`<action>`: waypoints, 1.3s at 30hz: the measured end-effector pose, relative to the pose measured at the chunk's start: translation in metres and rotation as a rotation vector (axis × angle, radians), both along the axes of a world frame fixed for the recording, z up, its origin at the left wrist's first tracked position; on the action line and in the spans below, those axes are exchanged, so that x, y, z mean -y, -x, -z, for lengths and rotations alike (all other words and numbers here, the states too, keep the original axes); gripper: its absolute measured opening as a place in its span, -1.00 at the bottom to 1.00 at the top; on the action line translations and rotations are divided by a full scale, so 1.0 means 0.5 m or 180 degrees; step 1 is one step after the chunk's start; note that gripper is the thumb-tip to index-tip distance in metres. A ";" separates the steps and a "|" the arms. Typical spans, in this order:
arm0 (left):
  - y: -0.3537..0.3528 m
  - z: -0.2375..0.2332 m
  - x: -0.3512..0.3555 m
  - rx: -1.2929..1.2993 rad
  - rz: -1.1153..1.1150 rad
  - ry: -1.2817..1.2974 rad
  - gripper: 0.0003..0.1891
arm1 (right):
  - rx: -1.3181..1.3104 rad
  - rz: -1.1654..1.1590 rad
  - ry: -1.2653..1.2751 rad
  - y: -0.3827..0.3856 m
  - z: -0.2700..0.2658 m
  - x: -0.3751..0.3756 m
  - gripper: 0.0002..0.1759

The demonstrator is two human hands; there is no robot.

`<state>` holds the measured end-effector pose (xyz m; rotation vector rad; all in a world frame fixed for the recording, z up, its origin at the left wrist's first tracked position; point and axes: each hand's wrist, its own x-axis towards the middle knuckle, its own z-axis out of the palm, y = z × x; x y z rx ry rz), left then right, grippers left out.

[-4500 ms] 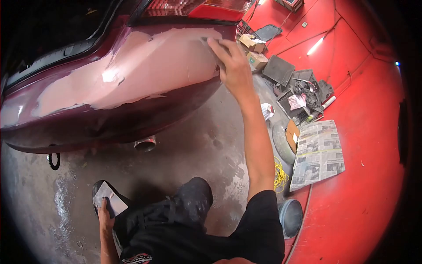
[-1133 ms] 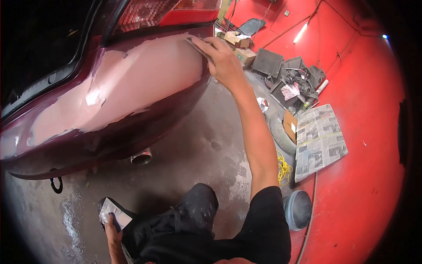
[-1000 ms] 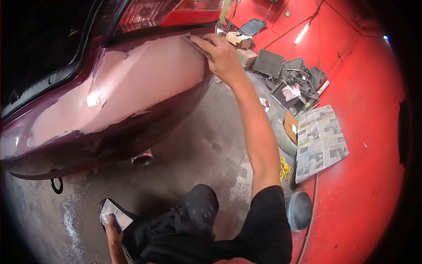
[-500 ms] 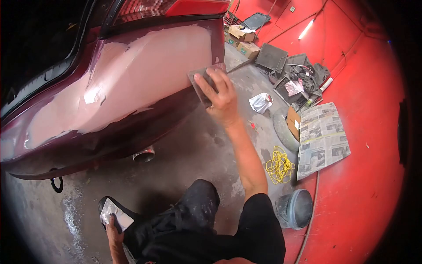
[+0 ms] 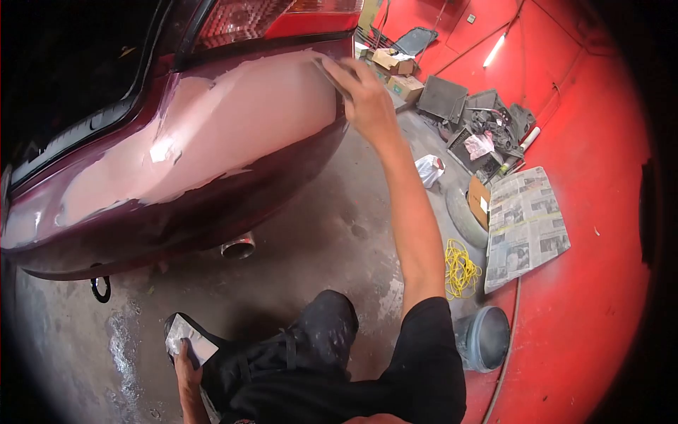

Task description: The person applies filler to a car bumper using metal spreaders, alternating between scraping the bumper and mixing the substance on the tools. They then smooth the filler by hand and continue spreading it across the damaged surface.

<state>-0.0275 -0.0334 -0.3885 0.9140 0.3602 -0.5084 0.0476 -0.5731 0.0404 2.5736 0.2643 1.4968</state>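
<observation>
Head view shows me the right hand (image 5: 371,106) holding a thin pad (image 5: 333,79) against the right end of the pink patch (image 5: 240,124) on the maroon bumper (image 5: 233,201), below the tail light (image 5: 311,25). I see the left hand (image 5: 185,364) low down, gripping a pale sheet (image 5: 203,348), thumb on top. Farther out, yellow cord (image 5: 461,271) lies near a bucket (image 5: 489,338).

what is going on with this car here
A person's right hand holds a thin flat pad at the pinkish patch on a dark red rear bumper, just below the tail light. The left hand is down low, gripping a pale flat sheet away from the bumper. The patch is wide, with ragged edges against the dark red paint.
</observation>
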 end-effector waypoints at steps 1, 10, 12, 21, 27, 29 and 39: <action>-0.001 0.004 -0.001 0.0024 0.0001 -0.0009 -0.59 | 0.0000 0.0015 0.0068 -0.021 -0.017 0.004 -0.29; -0.003 -0.009 -0.001 -0.0031 0.0019 -0.0040 -0.57 | -0.0227 -0.0058 0.0609 0.031 0.053 -0.029 -0.30; -0.005 -0.008 -0.006 -0.0090 0.0048 -0.0011 -0.58 | -0.0113 -0.0054 0.0616 0.051 0.102 -0.039 -0.32; -0.014 0.016 0.001 -0.0141 0.0014 -0.0015 -0.62 | 0.0350 0.0066 0.0624 0.066 0.244 -0.057 -0.47; -0.019 -0.001 0.005 -0.0246 0.0201 0.0015 -0.59 | 0.0345 0.0104 -0.0124 0.106 0.258 -0.068 -0.43; -0.024 0.011 0.010 -0.0157 0.0125 0.0150 -0.61 | 0.0515 0.0035 -0.1656 0.098 0.264 -0.089 -0.41; -0.001 -0.148 0.135 -0.0004 -0.0144 -0.0120 -0.60 | -0.0583 -0.1096 -0.3648 0.189 0.355 -0.343 -0.43</action>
